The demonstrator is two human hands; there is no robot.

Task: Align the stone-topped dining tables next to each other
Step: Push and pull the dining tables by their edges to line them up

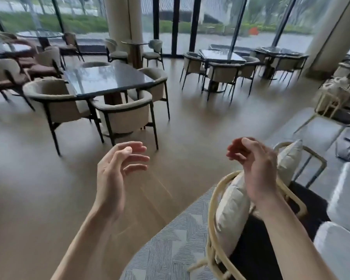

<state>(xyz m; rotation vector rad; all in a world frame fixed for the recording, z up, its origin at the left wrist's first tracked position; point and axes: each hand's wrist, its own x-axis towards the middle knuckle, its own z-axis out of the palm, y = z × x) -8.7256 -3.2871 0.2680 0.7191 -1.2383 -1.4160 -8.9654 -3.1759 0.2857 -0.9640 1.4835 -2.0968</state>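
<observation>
Dining hall, one view from head height. Left hand (117, 168): raised over bare floor (38, 178), fingers loosely spread and slightly curled, holding nothing. Right hand (255, 164): raised over a cane chair (216, 229), fingers loosely curled, holding nothing. Near counter (107, 77): left of centre, mid-distance, well apart from both hands; square dark stone top, polished enough to mirror the windows, thin edge, set on a central pedestal. Four armchairs (121, 116) ring it, curved beige backs on thin dark legs, tucked close to the edges. Far counter (220, 54): right of centre, farther off, same dark glossy top, likewise ringed with chairs; a wide stretch of floor lies between the two. A third dark counter (281, 52) stands far right, against the glass. Handling, by judgement: stone on a pedestal will be heavy, rigid and top-weighted; the polished face is likely slick and the corners chip-prone. Best hold looks to be both hands under the edge at mid-side, pushing low and sliding, not lifting; the chairs probably need pulling clear first. Floor: smooth wood-toned planks. Near right: grey patterned rug (170, 249), pale cushion (230, 211) in the cane chair.
</observation>
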